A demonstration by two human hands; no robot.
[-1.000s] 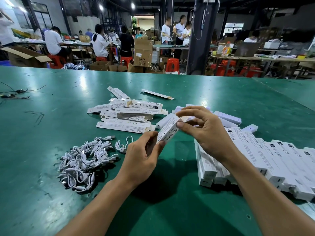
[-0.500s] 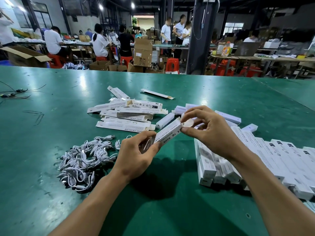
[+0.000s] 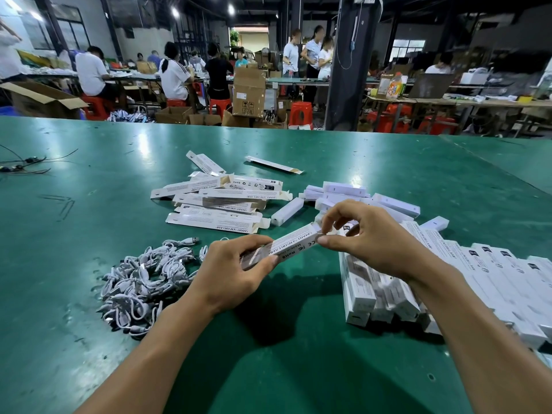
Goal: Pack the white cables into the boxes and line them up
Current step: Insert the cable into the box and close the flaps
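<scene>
1. The green table top (image 3: 74, 234) carries all stock. Its layout is unchanged from a second ago.
2. The row of closed white cardboard boxes (image 3: 493, 282) lies at the right, side by side and touching. It has gained no box.
3. The stack of flat, unfolded white cartons (image 3: 218, 204) lies beyond the hands. It bears inverted print that appears to read "SMART SENSOR LAMP".
4. The heap of coiled white cables (image 3: 143, 282) lies left of the left forearm, untouched.
5. The left hand (image 3: 230, 276) grips the near end of one slim white printed cardboard box (image 3: 294, 243), with thumb and fingers curled round it.
6. The right hand (image 3: 376, 243) pinches the far end between thumb and forefinger. The remaining fingers are raised and apart.
7. Change: the box has dropped from a steep tilt to a flatter angle. The tan end flap seen half a second ago is now hidden under the right fingertips.
8. Assessment: the end flap is probably being tucked shut. The box is then ready to join the row. Its contents cannot be seen.
9. Legible on the held box: "RoHS", "CE", an FC mark and "Made in"; the rest is covered.
</scene>
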